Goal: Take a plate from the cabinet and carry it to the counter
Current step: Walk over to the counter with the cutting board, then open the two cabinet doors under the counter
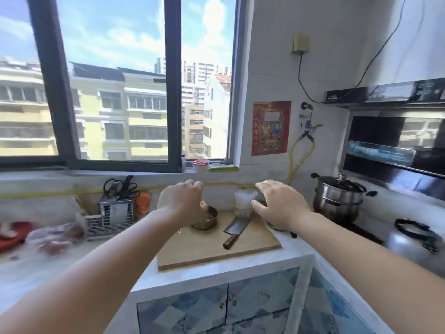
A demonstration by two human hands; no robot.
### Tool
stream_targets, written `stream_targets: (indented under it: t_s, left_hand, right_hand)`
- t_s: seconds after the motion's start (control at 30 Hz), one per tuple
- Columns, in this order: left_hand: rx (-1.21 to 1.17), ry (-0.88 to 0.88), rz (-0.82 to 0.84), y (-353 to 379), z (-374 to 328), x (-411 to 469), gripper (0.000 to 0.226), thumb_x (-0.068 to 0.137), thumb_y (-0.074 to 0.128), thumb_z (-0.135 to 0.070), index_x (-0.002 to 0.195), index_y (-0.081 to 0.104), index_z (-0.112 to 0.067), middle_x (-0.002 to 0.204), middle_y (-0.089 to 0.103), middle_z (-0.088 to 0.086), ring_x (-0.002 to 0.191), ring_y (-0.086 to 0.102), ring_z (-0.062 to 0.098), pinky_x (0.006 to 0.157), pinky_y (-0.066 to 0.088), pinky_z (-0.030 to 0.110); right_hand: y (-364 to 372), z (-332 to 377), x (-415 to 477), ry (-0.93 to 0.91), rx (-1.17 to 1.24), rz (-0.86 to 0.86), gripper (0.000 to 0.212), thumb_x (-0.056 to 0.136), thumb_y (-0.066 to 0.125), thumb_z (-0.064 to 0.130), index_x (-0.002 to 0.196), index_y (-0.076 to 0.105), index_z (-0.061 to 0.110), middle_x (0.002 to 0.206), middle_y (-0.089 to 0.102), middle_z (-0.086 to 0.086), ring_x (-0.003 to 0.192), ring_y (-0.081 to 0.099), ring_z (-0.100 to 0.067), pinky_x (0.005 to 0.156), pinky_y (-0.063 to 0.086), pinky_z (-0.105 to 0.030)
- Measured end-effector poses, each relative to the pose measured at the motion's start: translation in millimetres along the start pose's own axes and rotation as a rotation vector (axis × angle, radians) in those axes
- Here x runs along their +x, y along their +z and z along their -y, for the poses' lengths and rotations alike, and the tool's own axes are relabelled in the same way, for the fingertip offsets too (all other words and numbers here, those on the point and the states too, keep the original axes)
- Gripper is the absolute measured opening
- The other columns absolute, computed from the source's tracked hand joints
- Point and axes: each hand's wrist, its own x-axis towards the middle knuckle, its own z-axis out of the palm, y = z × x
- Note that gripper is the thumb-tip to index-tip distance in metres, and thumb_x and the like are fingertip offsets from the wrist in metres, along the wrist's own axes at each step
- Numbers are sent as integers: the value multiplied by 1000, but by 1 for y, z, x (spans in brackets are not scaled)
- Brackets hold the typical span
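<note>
Both my arms stretch out over the white counter (pixel 240 263). My left hand (pixel 186 201) hovers above a small round metal bowl (pixel 206 221) on the wooden cutting board (pixel 199 249), fingers curled loosely, holding nothing. My right hand (pixel 279 206) is spread open above the board's far right corner, next to a clear plastic container (pixel 243 201). Below the counter are the cabinet doors (pixel 216 307) with a blue tile pattern, both closed. No plate is in view.
A cleaver (pixel 234 231) lies on the board. A steel pot (pixel 339 196) and a kettle (pixel 414 239) stand on the right by the stove. On the left are a wire utensil rack (pixel 110 213), plastic bags (pixel 57 237) and a red dish (pixel 14 233). A window spans the back.
</note>
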Motion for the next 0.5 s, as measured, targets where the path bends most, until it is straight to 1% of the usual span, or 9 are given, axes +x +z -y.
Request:
stream_targets:
  t_s: [0.1, 0.3, 0.37, 0.5]
  left_hand:
    - [12, -68, 7, 20, -12, 14, 38, 84, 45, -39, 113, 52, -15, 109, 59, 5, 97, 59, 27, 64, 39, 33]
    - [-2, -197, 42, 73, -49, 42, 31, 83, 44, -38, 102, 52, -16, 107, 60, 5, 98, 58, 29, 65, 36, 34]
    - [-17, -244, 53, 92, -60, 48, 31, 81, 43, -37, 102, 53, -16, 106, 60, 4, 97, 59, 28, 64, 37, 34]
    - [-21, -303, 130, 136, -79, 54, 26, 80, 41, -38, 95, 50, -18, 104, 60, 3, 94, 59, 26, 62, 38, 33]
  right_hand:
    - [20, -23, 23, -57, 27, 15, 52, 90, 43, 43, 131, 47, 13, 134, 53, -6, 124, 46, -23, 101, 38, -36]
    - [69, -77, 60, -121, 93, 100, 52, 91, 43, 45, 132, 45, 14, 137, 50, -5, 126, 43, -24, 102, 38, -38]
    - [88, -95, 67, -145, 104, 133, 51, 91, 42, 45, 132, 46, 14, 136, 51, -4, 126, 44, -23, 102, 38, -38]
    - [131, -123, 75, -160, 122, 201, 49, 90, 41, 43, 130, 48, 15, 135, 52, -3, 126, 44, -22, 101, 38, -36]
